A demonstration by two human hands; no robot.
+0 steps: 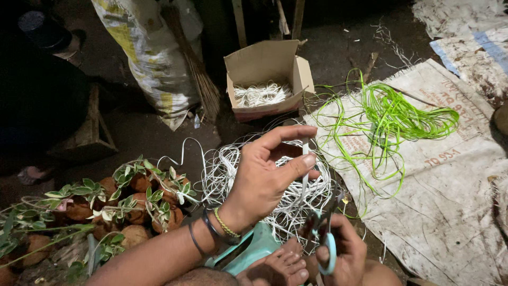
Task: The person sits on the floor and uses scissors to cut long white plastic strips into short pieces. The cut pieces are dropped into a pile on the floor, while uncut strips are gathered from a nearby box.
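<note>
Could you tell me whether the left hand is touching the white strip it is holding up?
Touching: the head view shows the left hand pinching the white strip between thumb and fingertip.

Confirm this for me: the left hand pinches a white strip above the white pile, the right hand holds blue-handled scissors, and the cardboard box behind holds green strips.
One detail is off. In the head view the cardboard box holds white strips, not green; the green strips lie loose on the sack. The rest stands: the left hand pinches a white strip above the white pile, and the right hand holds blue-handled scissors.

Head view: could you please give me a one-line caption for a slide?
Left hand pinches a white strip above scissors in the right hand.
</note>
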